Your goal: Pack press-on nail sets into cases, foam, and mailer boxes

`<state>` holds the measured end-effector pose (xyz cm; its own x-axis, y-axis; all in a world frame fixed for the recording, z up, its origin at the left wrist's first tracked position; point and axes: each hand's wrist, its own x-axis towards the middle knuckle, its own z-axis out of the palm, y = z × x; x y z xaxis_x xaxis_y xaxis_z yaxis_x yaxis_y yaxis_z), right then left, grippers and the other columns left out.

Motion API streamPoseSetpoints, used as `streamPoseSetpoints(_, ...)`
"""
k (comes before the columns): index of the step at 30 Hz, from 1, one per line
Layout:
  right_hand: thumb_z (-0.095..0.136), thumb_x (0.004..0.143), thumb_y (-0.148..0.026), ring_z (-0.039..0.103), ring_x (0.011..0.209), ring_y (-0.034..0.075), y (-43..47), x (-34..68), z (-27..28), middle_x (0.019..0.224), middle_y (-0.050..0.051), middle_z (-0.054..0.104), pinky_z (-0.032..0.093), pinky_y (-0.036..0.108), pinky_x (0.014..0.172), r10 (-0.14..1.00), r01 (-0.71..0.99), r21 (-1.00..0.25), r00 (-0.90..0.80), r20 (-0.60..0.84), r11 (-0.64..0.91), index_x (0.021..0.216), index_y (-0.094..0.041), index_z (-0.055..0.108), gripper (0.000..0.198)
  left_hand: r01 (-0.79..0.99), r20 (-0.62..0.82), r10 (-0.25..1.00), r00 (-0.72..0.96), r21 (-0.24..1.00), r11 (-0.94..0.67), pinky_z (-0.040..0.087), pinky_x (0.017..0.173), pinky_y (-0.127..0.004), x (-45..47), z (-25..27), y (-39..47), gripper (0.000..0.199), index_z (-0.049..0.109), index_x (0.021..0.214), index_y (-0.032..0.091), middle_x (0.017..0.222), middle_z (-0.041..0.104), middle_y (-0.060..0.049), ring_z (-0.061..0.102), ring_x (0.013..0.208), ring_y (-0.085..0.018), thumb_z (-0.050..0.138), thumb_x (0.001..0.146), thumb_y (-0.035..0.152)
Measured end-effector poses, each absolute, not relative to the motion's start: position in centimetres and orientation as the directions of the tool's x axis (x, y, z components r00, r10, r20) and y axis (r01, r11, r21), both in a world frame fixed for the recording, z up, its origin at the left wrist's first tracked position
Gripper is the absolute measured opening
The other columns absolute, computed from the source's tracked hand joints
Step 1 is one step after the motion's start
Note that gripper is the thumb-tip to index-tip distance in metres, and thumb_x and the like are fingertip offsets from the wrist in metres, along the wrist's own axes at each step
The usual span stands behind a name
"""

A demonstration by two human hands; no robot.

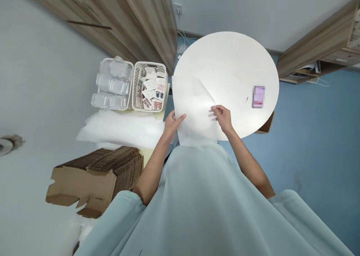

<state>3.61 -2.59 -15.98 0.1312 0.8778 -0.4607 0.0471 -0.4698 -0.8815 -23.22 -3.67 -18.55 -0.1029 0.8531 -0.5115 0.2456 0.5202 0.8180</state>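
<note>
A thin, slightly see-through white packing sheet [197, 125] lies over the near left part of the round white table [233, 61] and reaches down to my shirt. My left hand [172, 124] grips its left edge, thumb on top and the other fingers partly hidden underneath. At the sheet's right edge my right hand [222, 116] pinches it between thumb and fingertips, slightly lifted, with a shadow below. The sheet's upper right side runs at a slant from the far end down to this pinch.
A pixelated purple item [258, 97] lies on the table's right side. To the left are a basket of small printed packets [149, 87], clear plastic trays [114, 85], a pile of white sheets [120, 126] and stacked flat cardboard boxes [92, 177]. A wooden cabinet [135, 20] stands behind.
</note>
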Motion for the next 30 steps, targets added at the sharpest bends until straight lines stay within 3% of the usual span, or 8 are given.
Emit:
streamPoseSetpoints(3, 0.074, 0.089, -0.077, 0.079, 0.085, 0.021, -3.2, 6.5, -18.1, 0.105, 0.008, 0.081, 0.059, 0.027, 0.065, 0.861, 0.006, -0.879, 0.205, -0.465, -0.476, 0.098, -0.022, 0.071, 0.056, 0.129, -0.613, 0.788, -0.052, 0.779, 0.614, 0.062, 0.104, -0.043, -21.6, -20.0, -2.5, 0.079, 0.06, 0.149, 0.013, 0.12, 0.082, -0.014, 0.078, 0.117, -0.03, 0.089, 0.085, 0.047)
streamPoseSetpoints(10, 0.075, 0.091, -0.072, 0.079, 0.087, 0.02, -4.3, 10.7, -21.8, 0.103, 0.009, 0.082, 0.057, 0.026, 0.068, 0.795, -0.025, -0.839, 0.308, -0.523, -0.543, 0.096, -0.021, 0.071, 0.051, 0.219, -0.655, 0.754, -0.048, 0.73, 0.648, 0.063, 0.102, -0.041, -17.2, -22.3, 0.2, 0.065, 0.069, 0.14, 0.012, 0.127, 0.08, -0.018, 0.078, 0.116, -0.029, 0.089, 0.084, 0.038)
streamPoseSetpoints(16, 0.081, 0.095, -0.05, 0.079, 0.083, 0.017, -5.9, 11.6, -23.5, 0.104, 0.009, 0.083, 0.059, 0.024, 0.068, 0.738, -0.038, -0.763, 0.224, -0.636, -0.646, 0.095, -0.019, 0.071, 0.032, 0.28, -0.705, 0.706, -0.069, 0.666, 0.692, 0.065, 0.092, -0.04, -14.1, -23.8, 2.1, 0.058, 0.071, 0.137, 0.012, 0.137, 0.077, -0.02, 0.078, 0.114, -0.031, 0.088, 0.089, 0.038)
streamPoseSetpoints(20, 0.079, 0.098, -0.031, 0.077, 0.075, 0.014, -7.3, 10.9, -25.1, 0.097, 0.009, 0.083, 0.059, 0.022, 0.065, 0.687, 0.029, -0.694, 0.178, -0.705, -0.72, 0.086, -0.017, 0.071, 0.02, 0.341, -0.714, 0.69, -0.121, 0.623, 0.704, 0.065, 0.08, -0.038, -13.1, -24.8, 2.8, 0.064, 0.069, 0.142, 0.013, 0.139, 0.075, -0.021, 0.079, 0.106, -0.03, 0.09, 0.087, 0.039)
streamPoseSetpoints(25, 0.078, 0.098, -0.03, 0.076, 0.074, 0.015, -7.5, 10.9, -27.1, 0.092, 0.008, 0.082, 0.058, 0.022, 0.064, 0.664, 0.04, -0.676, 0.241, -0.708, -0.736, 0.083, -0.017, 0.07, 0.022, 0.471, -0.671, 0.733, -0.107, 0.615, 0.632, 0.065, 0.077, -0.035, -14.0, -26.3, 3.6, 0.056, 0.071, 0.134, 0.014, 0.122, 0.079, -0.017, 0.079, 0.102, -0.028, 0.088, 0.088, 0.04)
streamPoseSetpoints(30, 0.077, 0.096, -0.032, 0.076, 0.076, 0.017, -6.3, 11.8, -28.7, 0.088, 0.006, 0.08, 0.056, 0.024, 0.066, 0.678, 0.154, -0.663, 0.248, -0.691, -0.732, 0.08, -0.019, 0.07, 0.022, 0.724, -0.537, 0.843, -0.018, 0.575, 0.381, 0.064, 0.099, -0.043, -17.3, -27.4, 3.3, 0.038, 0.074, 0.13, 0.023, 0.103, 0.081, -0.008, 0.078, 0.107, -0.03, 0.079, 0.094, 0.035)
